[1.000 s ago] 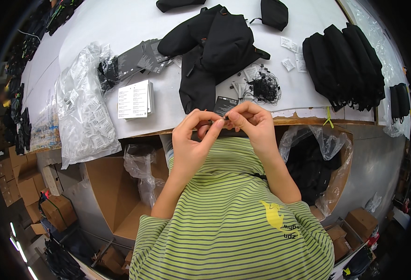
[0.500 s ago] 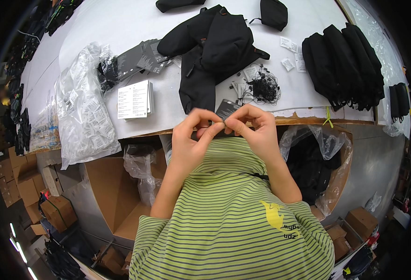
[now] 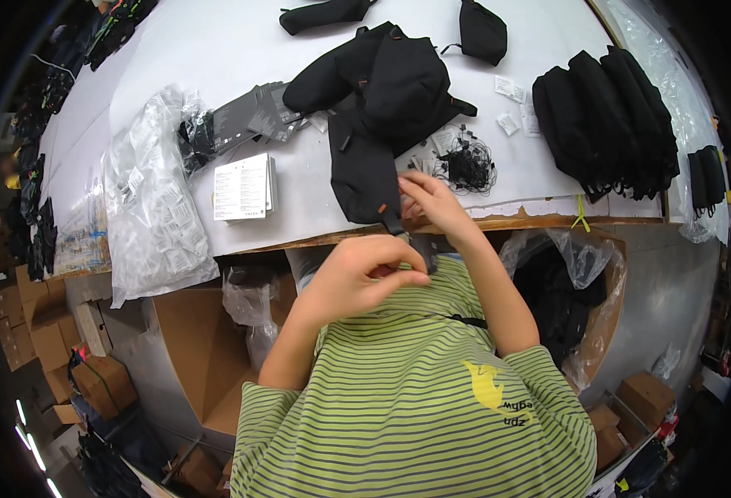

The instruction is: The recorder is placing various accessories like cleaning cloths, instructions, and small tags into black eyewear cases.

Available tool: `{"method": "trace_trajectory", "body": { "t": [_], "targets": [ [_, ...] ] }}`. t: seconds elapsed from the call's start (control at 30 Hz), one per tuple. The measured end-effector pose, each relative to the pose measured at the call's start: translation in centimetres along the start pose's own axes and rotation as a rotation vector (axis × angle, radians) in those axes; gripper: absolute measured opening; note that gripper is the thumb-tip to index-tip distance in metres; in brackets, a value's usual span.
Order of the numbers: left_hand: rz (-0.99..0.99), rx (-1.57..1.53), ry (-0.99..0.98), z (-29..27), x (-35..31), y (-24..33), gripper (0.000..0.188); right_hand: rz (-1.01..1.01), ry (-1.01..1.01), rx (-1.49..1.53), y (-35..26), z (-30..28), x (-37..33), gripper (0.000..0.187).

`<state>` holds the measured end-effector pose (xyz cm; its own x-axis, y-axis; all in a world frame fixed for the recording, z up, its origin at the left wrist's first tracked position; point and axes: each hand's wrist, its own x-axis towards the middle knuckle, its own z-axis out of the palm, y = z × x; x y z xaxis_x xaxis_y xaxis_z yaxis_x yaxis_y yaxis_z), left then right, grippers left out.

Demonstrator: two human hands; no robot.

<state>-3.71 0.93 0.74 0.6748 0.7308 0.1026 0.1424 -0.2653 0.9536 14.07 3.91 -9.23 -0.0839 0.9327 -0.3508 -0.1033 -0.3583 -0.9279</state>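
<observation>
A black fabric sling bag [image 3: 403, 87] lies on the table, its lower flap [image 3: 364, 178] reaching the near edge. My right hand [image 3: 436, 206] is at that flap's right side, thumb and fingertips pinched together at its edge; what lies between them is hidden. Closer to my body, my left hand [image 3: 357, 278] is curled, with thumb and forefinger meeting; anything they pinch is too small to make out. A greyish piece [image 3: 422, 249] shows just beyond the left fingers. Beyond the right hand lies a tangle of black tag strings [image 3: 469, 170].
To the left are a stack of white cards [image 3: 241, 191], fanned dark tags [image 3: 258, 116] and a clear bag of small packets [image 3: 158, 207]. Several black pouches [image 3: 606, 124] lie at the right. Open cartons [image 3: 204, 349] stand below the table's near edge [image 3: 506, 222].
My hands, pinched together before, have parted: the left came nearer my body, the right moved forward to the bag. The bag's flap has shifted nearer the edge. The dark tag is no longer plainly visible.
</observation>
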Motion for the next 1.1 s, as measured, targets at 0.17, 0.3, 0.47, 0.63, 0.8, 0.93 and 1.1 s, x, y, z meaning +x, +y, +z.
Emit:
{"method": "trace_trajectory", "body": {
  "t": [0.17, 0.3, 0.47, 0.63, 0.8, 0.93, 1.1],
  "targets": [
    [0.006, 0.035, -0.184, -0.6, 0.5, -0.3, 0.011, -0.037, -0.147, -0.001, -0.3, 0.7, 0.3, 0.019],
    [0.172, 0.531, 0.19, -3.3, 2.5, -2.3, 0.035, -0.174, -0.114, -0.26, -2.8, -0.2, -2.3, 0.016],
    [0.22, 0.848, 0.159, -3.7, 1.2, -4.4, 0.034, -0.317, -0.277, -0.657, -7.5, -0.8, -5.7, 0.012],
    [0.282, 0.81, 0.179, -3.1, -0.7, -4.0, 0.025, -0.384, -0.078, -0.731, -9.1, -0.9, -7.7, 0.01],
    [0.313, 0.718, 0.222, -2.6, -1.4, -4.0, 0.025, -0.414, -0.116, -0.761, -9.5, -0.5, -8.2, 0.011],
    [0.308, 0.739, 0.171, -2.8, -1.6, -4.0, 0.029, -0.484, -0.13, -0.765, -9.0, -0.6, -8.3, 0.01],
    [0.266, 0.84, 0.116, -2.4, -1.4, -3.2, 0.028, -0.521, -0.124, -0.797, -8.6, -0.6, -8.3, 0.01]
  ]
}}
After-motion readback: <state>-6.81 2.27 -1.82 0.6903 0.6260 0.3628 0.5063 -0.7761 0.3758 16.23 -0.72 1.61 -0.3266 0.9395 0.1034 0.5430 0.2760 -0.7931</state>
